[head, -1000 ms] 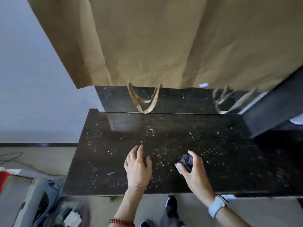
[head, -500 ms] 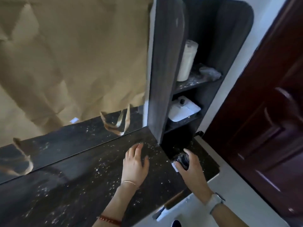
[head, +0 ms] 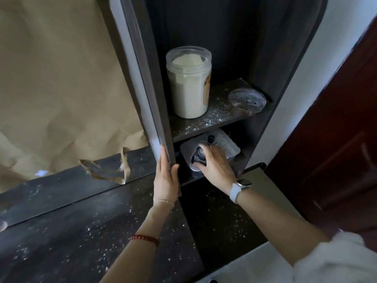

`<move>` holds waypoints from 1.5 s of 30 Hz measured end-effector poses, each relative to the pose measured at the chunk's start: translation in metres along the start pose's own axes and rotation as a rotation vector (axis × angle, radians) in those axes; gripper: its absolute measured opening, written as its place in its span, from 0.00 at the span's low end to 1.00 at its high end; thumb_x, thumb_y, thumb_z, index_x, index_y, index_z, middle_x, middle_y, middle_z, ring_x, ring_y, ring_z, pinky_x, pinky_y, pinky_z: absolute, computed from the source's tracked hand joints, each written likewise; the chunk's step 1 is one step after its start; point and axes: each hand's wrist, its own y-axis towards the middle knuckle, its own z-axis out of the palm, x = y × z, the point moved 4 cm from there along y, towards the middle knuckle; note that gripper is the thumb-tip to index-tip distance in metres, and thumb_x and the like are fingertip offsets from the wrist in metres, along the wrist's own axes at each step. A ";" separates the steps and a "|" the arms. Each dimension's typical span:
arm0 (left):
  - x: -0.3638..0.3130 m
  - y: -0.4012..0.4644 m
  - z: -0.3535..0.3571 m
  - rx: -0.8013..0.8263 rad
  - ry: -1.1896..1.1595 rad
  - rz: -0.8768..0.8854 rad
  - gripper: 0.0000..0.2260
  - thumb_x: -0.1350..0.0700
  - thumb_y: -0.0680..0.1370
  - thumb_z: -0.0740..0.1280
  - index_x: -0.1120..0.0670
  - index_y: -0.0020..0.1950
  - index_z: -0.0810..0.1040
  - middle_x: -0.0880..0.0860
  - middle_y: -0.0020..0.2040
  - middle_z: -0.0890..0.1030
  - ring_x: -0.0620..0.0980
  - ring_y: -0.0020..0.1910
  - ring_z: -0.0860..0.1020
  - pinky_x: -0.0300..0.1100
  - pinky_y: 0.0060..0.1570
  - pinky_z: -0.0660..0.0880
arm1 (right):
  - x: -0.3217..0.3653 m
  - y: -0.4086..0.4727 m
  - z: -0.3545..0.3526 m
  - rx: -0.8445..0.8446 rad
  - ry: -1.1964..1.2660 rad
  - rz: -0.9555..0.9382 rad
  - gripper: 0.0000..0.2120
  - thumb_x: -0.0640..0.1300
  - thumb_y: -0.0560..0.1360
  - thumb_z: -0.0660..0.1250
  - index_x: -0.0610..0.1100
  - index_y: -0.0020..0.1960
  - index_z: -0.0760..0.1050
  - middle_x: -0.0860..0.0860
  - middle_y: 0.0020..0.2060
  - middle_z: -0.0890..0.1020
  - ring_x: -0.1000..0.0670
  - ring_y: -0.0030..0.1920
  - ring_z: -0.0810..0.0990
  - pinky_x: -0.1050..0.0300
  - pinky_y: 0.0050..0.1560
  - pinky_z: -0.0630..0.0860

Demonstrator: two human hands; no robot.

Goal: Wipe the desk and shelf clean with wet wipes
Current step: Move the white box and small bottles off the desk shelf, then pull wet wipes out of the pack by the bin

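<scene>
The dark desk [head: 81,231] is speckled with white powder. At its right stands a dark shelf unit; its upper board [head: 206,121] is dusted with powder too. My left hand [head: 166,180] grips the lower front edge of the shelf's side panel [head: 146,78]. My right hand [head: 216,166] reaches into the lower compartment, closed around a dark crumpled wipe [head: 199,157]. The wipe is pressed against a white wet-wipes pack [head: 228,144] lying there. The hand hides the front part of the pack.
A clear open jar of pale powder [head: 188,82] and a clear lid [head: 246,101] sit on the upper board. A brown paper bag [head: 61,78] hangs over the desk's back. A dark red door [head: 336,139] stands at the right.
My view swung right from the desk to the shelf. The right hand carried the wipe from the desk into the lower compartment. The left hand lifted off the desk and took the panel edge.
</scene>
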 end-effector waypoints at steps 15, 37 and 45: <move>0.000 0.002 -0.008 0.060 0.019 0.019 0.29 0.53 0.78 0.60 0.40 0.70 0.44 0.57 0.71 0.64 0.55 0.67 0.68 0.41 0.59 0.69 | 0.010 -0.002 0.009 -0.087 -0.159 -0.072 0.25 0.37 0.73 0.64 0.39 0.69 0.63 0.40 0.69 0.65 0.40 0.71 0.61 0.46 0.69 0.65; -0.099 -0.278 0.187 1.198 0.590 0.680 0.22 0.46 0.78 0.54 0.50 0.72 0.59 0.51 0.73 0.61 0.51 0.71 0.59 0.48 0.68 0.59 | -0.109 -0.495 -0.028 -0.394 -0.080 1.295 0.16 0.41 0.76 0.61 0.41 0.63 0.72 0.44 0.61 0.77 0.43 0.67 0.69 0.43 0.67 0.62; -0.239 -0.465 0.303 1.364 0.512 1.013 0.21 0.48 0.78 0.55 0.52 0.70 0.62 0.52 0.71 0.65 0.50 0.71 0.60 0.47 0.68 0.59 | -0.155 -0.695 -0.097 -0.671 -0.036 1.579 0.14 0.36 0.73 0.64 0.38 0.59 0.75 0.41 0.55 0.80 0.39 0.59 0.75 0.44 0.59 0.71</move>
